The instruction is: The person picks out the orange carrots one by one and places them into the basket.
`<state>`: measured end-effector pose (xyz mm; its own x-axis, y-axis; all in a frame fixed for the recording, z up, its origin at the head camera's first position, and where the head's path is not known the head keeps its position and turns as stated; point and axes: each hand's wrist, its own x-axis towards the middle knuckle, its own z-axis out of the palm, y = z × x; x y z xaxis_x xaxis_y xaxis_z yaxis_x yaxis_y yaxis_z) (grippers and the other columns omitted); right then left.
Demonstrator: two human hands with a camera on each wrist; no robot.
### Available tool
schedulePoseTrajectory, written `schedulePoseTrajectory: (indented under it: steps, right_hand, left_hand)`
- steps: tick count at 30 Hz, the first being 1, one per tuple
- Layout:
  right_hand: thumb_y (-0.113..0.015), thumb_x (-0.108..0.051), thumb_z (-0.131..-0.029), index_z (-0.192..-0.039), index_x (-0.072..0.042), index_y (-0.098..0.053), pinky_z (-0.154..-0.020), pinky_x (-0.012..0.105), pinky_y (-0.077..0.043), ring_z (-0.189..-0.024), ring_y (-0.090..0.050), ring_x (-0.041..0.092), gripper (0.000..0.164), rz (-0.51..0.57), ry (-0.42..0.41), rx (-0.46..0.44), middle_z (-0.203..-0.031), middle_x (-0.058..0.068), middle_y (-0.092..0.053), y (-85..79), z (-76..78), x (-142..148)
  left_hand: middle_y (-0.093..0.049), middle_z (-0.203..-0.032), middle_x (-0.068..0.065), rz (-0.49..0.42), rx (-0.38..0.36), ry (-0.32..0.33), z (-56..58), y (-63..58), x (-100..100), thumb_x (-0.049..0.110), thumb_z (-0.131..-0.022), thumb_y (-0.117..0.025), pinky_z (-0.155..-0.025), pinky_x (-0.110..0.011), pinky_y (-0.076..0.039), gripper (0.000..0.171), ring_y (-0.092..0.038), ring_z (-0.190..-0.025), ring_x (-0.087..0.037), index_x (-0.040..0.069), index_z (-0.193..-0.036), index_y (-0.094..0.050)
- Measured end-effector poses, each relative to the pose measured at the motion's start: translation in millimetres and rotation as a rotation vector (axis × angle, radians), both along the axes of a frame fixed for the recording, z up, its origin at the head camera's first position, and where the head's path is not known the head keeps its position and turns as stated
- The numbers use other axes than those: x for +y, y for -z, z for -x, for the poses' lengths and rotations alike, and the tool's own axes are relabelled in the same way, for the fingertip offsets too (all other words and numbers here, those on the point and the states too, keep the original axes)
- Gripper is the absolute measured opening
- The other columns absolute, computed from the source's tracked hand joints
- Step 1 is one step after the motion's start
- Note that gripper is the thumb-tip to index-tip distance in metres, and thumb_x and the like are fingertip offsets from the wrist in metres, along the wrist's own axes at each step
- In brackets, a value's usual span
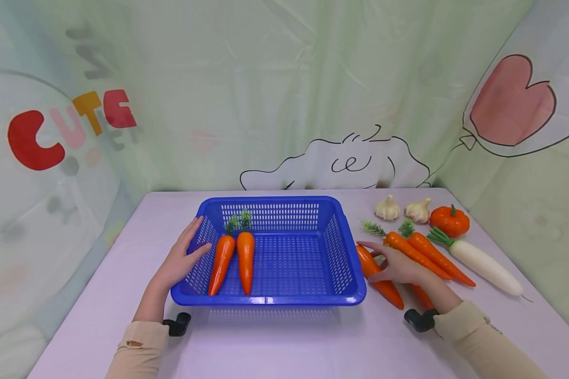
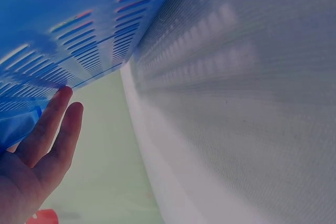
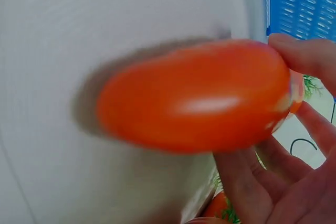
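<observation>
A blue slotted basket stands at the table's middle with two orange carrots inside, one carrot close beside the other carrot. At its left rim, my left hand rests with fingers extended; the left wrist view shows straight fingertips along the slotted wall. Just outside the right wall, my right hand grips a third carrot between thumb and fingers near its thick end. Up close, this carrot is smooth and shiny, casting a shadow on the tabletop.
Under the right wrist another carrot is partly hidden. Farther right lie two leafy carrots and a white radish. Two garlic bulbs and a small orange pumpkin sit behind them. A printed curtain closes off the back.
</observation>
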<state>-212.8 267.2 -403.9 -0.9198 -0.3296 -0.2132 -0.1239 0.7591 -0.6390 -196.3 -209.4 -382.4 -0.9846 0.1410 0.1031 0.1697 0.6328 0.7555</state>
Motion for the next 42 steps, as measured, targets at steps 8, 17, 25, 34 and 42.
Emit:
schedulePoseTrajectory:
  steps: [8, 17, 25, 34, 42]
  right_hand:
    - [-0.075, -0.022, -0.075, -0.145, -0.013, -0.025, -0.073, 0.04, -0.053, -0.091, -0.055, 0.028, 0.086, 0.052, 0.064, 0.0, -0.123, 0.029, -0.046, 2.9, -0.1, 6]
    - [-0.07, -0.027, -0.08, -0.146, -0.013, -0.018, -0.07, 0.036, -0.053, -0.093, -0.053, 0.032, 0.086, 0.179, 0.139, -0.001, -0.125, 0.033, -0.038, -4.4, -0.2, 11]
    - [-0.067, -0.033, -0.082, -0.147, -0.013, -0.015, -0.072, 0.039, -0.054, -0.1, -0.051, 0.038, 0.085, 0.223, 0.185, -0.011, -0.129, 0.032, -0.033, -25.2, -3.0, 15]
    - [-0.066, -0.036, -0.082, -0.147, -0.014, -0.008, -0.075, 0.044, -0.053, -0.106, -0.049, 0.044, 0.09, 0.261, 0.206, -0.02, -0.134, 0.034, -0.027, -49.0, -5.9, 12]
    - [-0.066, -0.035, -0.083, -0.147, -0.014, -0.006, -0.078, 0.049, -0.051, -0.109, -0.047, 0.048, 0.09, 0.301, 0.215, -0.027, -0.136, 0.034, -0.022, -64.8, -9.4, 2]
  left_hand:
    - [-0.008, -0.152, -0.013, 0.006, 0.005, 0.0, 0.6, 1.1, 0, 0.033, -0.092, -0.051, -0.1, -0.066, -0.015, 0.069, -0.009, -0.137, -0.038, 0.02, -0.148, -0.013]
    - [-0.007, -0.152, -0.013, 0.005, -0.005, -0.002, 0.1, -0.6, -1, 0.034, -0.092, -0.051, -0.099, -0.067, -0.015, 0.07, -0.008, -0.137, -0.038, 0.02, -0.148, -0.012]
    - [-0.007, -0.152, -0.013, 0.0, 0.0, 0.001, -0.4, -0.9, 0, 0.033, -0.092, -0.051, -0.099, -0.067, -0.015, 0.069, -0.008, -0.137, -0.038, 0.019, -0.148, -0.013]
    - [-0.007, -0.153, -0.013, 0.002, -0.004, -0.001, -1.2, -2.2, 0, 0.034, -0.092, -0.051, -0.099, -0.067, -0.014, 0.069, -0.008, -0.137, -0.038, 0.019, -0.148, -0.013]
    - [-0.007, -0.152, -0.013, 0.0, -0.004, 0.001, -1.4, -2.8, 1, 0.033, -0.092, -0.051, -0.099, -0.067, -0.015, 0.069, -0.008, -0.137, -0.038, 0.019, -0.148, -0.013]
